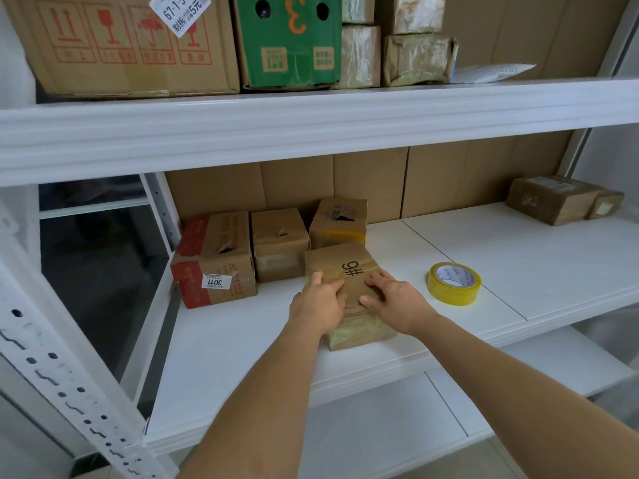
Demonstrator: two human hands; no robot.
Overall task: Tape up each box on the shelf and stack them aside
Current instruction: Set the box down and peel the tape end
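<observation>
A flat brown box marked "9#" (340,261) lies near the front of the white middle shelf (242,340). My left hand (318,304) and my right hand (394,302) both press down on its top with fingers spread over the taped seam. A roll of yellow tape (453,283) lies on the shelf to the right of the box, untouched. Behind the box stand three more boxes: a red-printed one (214,257) at the left, a plain one (278,243) in the middle and one with yellow tape (339,221) at the right.
Two small boxes (560,200) sit at the far right of the middle shelf. The upper shelf (311,119) carries large cartons, a green box (288,39) and wrapped parcels. White uprights (69,392) frame the left side. A lower shelf shows below.
</observation>
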